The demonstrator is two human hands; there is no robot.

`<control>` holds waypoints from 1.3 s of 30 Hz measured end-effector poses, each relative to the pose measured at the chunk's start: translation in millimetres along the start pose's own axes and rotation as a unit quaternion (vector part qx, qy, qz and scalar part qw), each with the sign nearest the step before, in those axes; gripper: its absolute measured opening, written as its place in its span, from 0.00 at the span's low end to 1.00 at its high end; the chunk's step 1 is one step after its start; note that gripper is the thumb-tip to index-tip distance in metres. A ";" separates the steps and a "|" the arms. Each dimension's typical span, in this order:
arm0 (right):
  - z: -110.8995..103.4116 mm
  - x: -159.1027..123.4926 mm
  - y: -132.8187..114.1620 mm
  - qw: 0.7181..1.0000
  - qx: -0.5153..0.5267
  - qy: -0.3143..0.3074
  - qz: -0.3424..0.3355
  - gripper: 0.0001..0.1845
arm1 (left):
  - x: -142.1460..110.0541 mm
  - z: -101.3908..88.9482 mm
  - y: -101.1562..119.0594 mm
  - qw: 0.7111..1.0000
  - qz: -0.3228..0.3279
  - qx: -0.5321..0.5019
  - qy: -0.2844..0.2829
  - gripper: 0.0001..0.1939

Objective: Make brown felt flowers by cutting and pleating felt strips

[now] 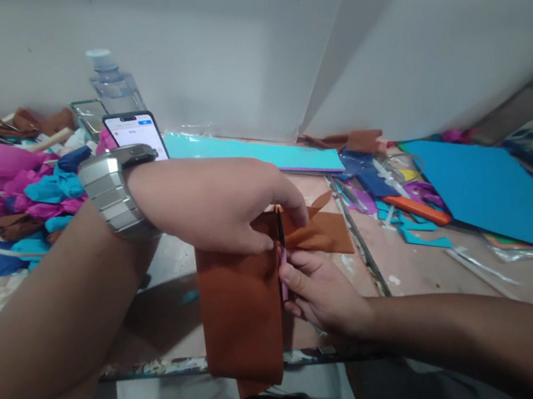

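Observation:
A brown piece of cloth (240, 308) lies on the near part of the table, and its lower end hangs over the front edge. My left hand (221, 200) reaches across its upper part, thumb and curled fingers gripping the cloth; some fingertips are hidden. In my right hand (318, 289) is a pair of pink-handled scissors (284, 271), seen edge-on. Their narrow dark blade points away from me, between my left thumb and forefinger, along the cloth's right side. Another brown part (325, 234) spreads to the right of the blade.
Colourful scraps (15, 178) are heaped at the left. A phone (134, 129) leans against a clear bottle (114, 85) at the back. Turquoise sheets (249, 151) lie along the wall. To the right are an orange-handled utility knife (417, 209) and a large blue sheet (502, 189).

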State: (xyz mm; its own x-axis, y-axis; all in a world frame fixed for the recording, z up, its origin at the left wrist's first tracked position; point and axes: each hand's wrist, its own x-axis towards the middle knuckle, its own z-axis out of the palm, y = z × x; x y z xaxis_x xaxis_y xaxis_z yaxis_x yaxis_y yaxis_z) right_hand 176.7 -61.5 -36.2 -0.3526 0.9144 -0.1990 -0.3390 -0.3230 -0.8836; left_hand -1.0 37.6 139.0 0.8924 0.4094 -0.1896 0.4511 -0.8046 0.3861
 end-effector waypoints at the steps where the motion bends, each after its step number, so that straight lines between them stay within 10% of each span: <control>1: 0.2 -0.1 -0.5 1.000 -0.001 0.000 0.003 0.26 | 0.1 0.0 0.3 1.000 -0.003 0.000 0.000 0.19; 19: -2.5 -3.9 2.2 1.000 -0.013 -0.021 0.015 0.25 | -0.1 -0.6 -5.4 1.000 -0.018 0.020 0.007 0.23; 29: 0.8 -21.2 -4.7 0.980 -0.028 -0.189 0.050 0.27 | -25.5 -18.3 4.7 0.976 -0.007 -0.002 0.216 0.23; 39: -7.8 -38.9 -49.8 0.974 -0.187 -0.117 0.061 0.22 | -83.1 -36.6 -1.8 0.877 -0.175 0.003 0.448 0.16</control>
State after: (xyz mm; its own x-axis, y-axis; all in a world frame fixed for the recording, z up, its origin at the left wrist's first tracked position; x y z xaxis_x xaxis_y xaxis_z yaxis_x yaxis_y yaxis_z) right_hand 214.1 -79.1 12.3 -0.5733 0.7808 -0.2482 0.0433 -0.2736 -0.9609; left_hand -76.2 20.7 187.1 0.3384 0.8031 0.4905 0.6988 -0.5635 0.4406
